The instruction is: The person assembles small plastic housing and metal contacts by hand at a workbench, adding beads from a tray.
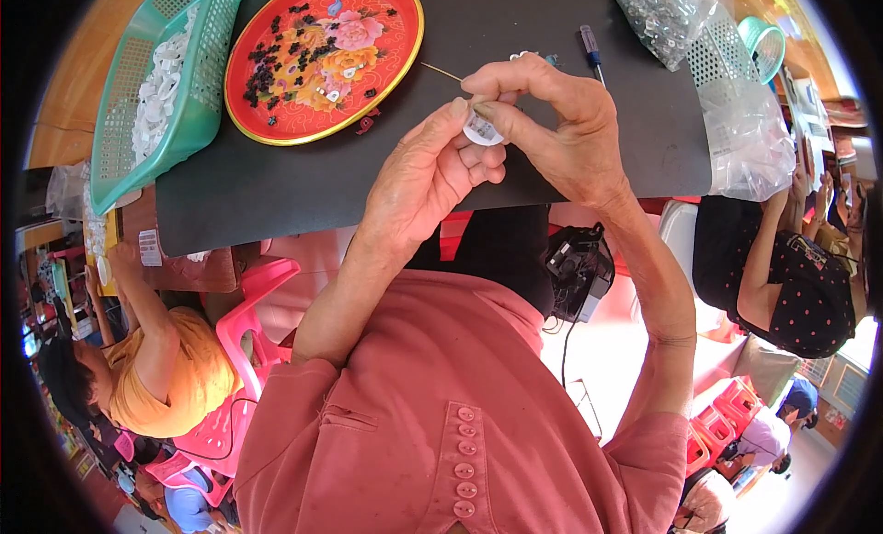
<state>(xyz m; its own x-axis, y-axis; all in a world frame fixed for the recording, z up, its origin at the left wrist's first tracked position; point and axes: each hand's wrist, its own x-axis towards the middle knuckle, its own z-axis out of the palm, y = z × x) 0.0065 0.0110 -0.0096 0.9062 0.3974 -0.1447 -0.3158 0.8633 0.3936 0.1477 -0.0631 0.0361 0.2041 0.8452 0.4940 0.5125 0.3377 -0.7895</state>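
My left hand (428,171) is closed on a small white round plastic part (483,131), its thumb at the upper edge and its other fingers curled behind. My right hand (566,120) meets it there in a pinch, with the thumb against the part's upper edge. A thin brownish stick (443,71) pokes out leftward from the right forefinger's tip; the fingers hide its other end. Both hands are raised over the near edge of a black table mat (340,189). Dark marks show on the part's face, too small to make out.
A red flowered tray (303,129) holds many small black pieces. Left of it stands a green basket (207,92) of white parts. A screwdriver (591,51) and a plastic bag of metal pieces (664,19) lie at the right. People sit at both sides.
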